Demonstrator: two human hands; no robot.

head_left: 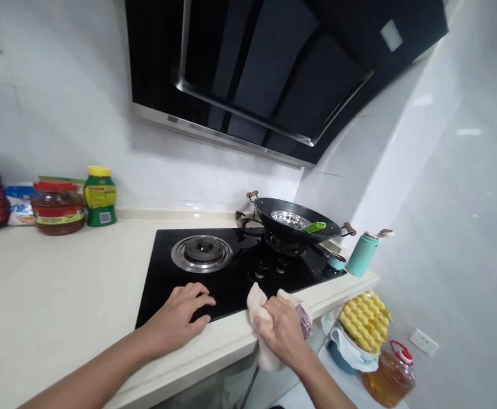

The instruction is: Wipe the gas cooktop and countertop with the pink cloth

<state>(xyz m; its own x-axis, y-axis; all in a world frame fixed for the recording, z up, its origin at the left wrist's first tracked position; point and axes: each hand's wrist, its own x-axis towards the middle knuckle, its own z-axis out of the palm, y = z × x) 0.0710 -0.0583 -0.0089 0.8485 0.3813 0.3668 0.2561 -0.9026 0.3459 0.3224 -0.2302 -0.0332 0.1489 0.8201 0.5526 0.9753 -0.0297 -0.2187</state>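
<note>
My right hand (pixel 283 329) is closed around a pale pink cloth (pixel 257 301) at the front edge of the counter, just before the black glass gas stove (pixel 226 295). Part of the cloth hangs below the edge. My left hand (pixel 184 315) rests with fingers apart on the stove's front left corner and the counter, holding nothing. Behind it lies the bare left burner (pixel 203 253). On the right burner sits a black wok (pixel 274 213) with wooden handles, containing a shiny metal bowl or strainer (pixel 288 218) and a green-handled utensil (pixel 314 227).
A teal flask (pixel 362 255) and its teal cap (pixel 337 261) stand at the right. Jars (pixel 57 210) and a green bottle (pixel 100 199) line the left wall. The range hood (pixel 252 68) overhangs. Below right are yellow egg trays (pixel 365 321) and an oil jug (pixel 388 378).
</note>
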